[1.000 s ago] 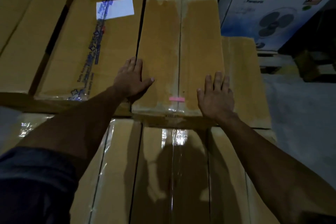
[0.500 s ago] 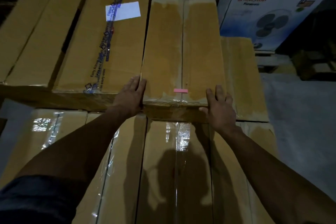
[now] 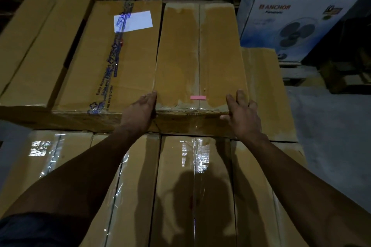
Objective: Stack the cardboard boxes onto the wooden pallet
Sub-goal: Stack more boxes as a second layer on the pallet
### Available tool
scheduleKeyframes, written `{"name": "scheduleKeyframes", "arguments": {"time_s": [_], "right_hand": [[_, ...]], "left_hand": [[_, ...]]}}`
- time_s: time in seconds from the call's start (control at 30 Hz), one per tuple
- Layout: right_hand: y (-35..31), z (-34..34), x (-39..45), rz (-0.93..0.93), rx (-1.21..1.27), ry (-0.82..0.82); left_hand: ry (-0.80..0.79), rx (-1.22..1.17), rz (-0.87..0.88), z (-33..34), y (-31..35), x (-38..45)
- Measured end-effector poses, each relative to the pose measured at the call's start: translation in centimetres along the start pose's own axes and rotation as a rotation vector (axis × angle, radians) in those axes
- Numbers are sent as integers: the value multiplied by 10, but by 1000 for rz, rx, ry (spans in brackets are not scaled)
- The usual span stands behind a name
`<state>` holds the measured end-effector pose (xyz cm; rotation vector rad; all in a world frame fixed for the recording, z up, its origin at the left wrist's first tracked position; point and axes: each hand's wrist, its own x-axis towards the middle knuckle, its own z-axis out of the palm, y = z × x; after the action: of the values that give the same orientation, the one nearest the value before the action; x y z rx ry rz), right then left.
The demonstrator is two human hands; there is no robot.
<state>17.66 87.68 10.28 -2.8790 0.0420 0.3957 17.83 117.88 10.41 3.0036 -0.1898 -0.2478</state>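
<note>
Both hands, left hand (image 3: 140,109) and right hand (image 3: 242,113), hold the box (image 3: 198,56) by its near corners, fingers curled over the edges. Glossy tape there could let it slip or skew

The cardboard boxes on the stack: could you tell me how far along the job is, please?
Done: a lower layer and two upper boxes, including the labelled box. In hand: left hand and right hand grip the pink-tagged box at its near corners. Left: settling it; the lower box beside it is uncovered.
</note>
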Motion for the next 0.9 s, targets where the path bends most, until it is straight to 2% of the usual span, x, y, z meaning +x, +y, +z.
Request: {"name": "scheduleKeyframes", "arguments": {"time_s": [0.5,0.7,0.9], "right_hand": [[1,18,-8,15,-61,-39],[2,23,-7,-1,-123,-45],[5,30,-8,-42,-212,-17]], "left_hand": [[53,29,-20,19,10,-10],[94,132,5,31,5,-9],[94,251,-58,49,12,-10]]}}
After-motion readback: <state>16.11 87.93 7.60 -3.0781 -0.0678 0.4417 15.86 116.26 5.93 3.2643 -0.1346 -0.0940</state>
